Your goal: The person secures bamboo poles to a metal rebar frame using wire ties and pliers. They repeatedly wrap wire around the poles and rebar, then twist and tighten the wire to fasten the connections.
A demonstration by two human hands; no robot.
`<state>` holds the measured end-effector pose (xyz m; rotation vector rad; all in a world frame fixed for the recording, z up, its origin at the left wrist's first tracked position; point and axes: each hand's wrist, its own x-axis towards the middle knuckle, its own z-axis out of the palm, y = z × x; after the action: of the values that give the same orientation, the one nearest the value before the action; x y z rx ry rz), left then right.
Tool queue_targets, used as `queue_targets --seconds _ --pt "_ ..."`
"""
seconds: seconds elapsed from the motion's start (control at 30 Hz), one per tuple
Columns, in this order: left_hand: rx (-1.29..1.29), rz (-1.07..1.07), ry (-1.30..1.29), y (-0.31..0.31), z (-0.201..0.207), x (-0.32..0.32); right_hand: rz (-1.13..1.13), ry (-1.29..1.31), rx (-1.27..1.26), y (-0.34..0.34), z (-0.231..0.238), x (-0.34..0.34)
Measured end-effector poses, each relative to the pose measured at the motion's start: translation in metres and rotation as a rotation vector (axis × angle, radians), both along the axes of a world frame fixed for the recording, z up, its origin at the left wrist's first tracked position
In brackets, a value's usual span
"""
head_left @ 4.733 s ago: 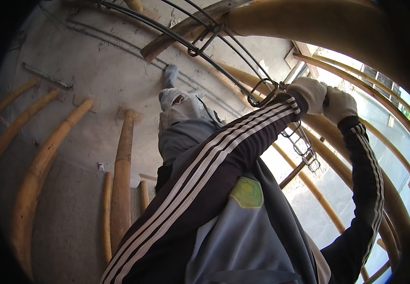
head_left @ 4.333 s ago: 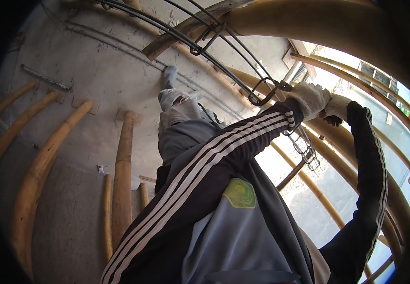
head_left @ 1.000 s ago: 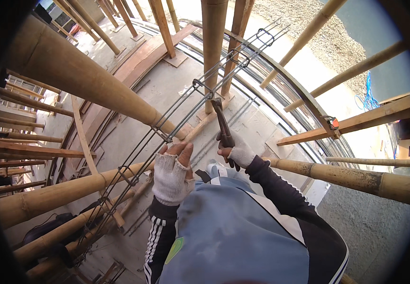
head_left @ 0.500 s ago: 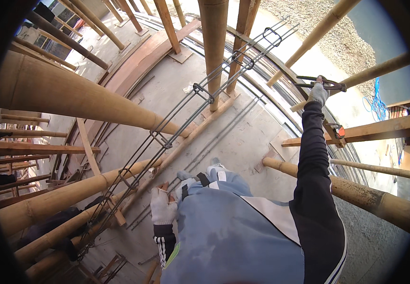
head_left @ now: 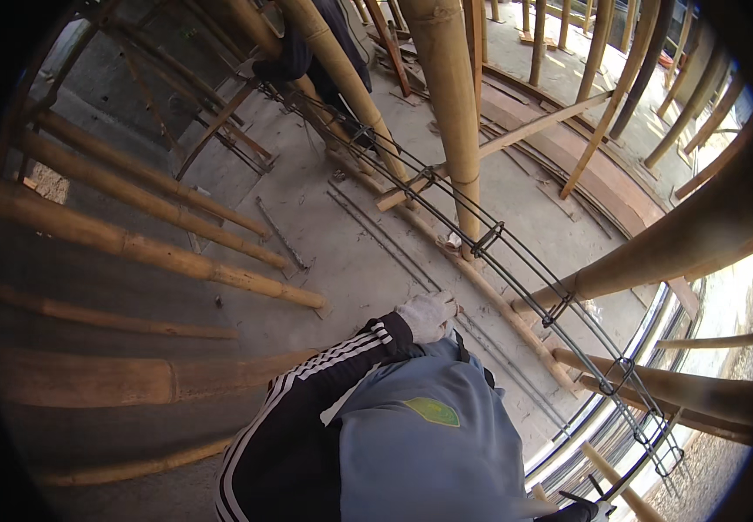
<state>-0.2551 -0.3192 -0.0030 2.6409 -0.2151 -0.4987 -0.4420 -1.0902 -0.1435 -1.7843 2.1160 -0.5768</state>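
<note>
Lying near the waist, the left hand (head_left: 426, 315) is wearing a pale glove, its fingers pointing right; whether it is holding anything I cannot tell. The left forearm is slanting up from the near left, its dark sleeve (head_left: 315, 383) showing 3 white stripes. At the near right, the right hand (head_left: 603, 510) is gripping dark pincers (head_left: 578, 501), the picture's lower edge cutting off most of both. Beyond the left hand, the steel bar cage (head_left: 481, 249) is running from far left to near right, beside bamboo poles (head_left: 448, 113). 2 thin rods (head_left: 386, 235) are lying on the floor (head_left: 307, 204).
</note>
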Motion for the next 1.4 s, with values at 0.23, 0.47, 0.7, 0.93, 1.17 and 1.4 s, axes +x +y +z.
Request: queue_targets --seconds 0.23,0.47,0.7,0.93,1.17,1.4 --pt "-0.043 0.248 0.221 0.038 -0.041 -0.024 0.84 -0.127 0.11 0.224 -0.03 0.1" --pt "-0.033 0.664 0.321 0.114 -0.094 -0.089 1.38 -0.115 0.596 0.389 -0.033 0.177" --pt "-0.078 0.949 0.442 0.193 -0.16 -0.156 1.519 0.045 0.911 0.492 -0.051 0.208" --pt "-0.167 1.006 0.542 0.292 -0.2 -0.166 1.438 0.072 1.089 0.54 -0.138 0.195" --pt "-0.383 1.272 0.247 0.372 -0.22 -0.136 1.625 0.052 1.109 0.675 -0.038 0.232" --pt "-0.401 1.318 -0.721 0.492 -0.151 0.076 2.055 0.453 0.828 0.789 0.064 0.285"
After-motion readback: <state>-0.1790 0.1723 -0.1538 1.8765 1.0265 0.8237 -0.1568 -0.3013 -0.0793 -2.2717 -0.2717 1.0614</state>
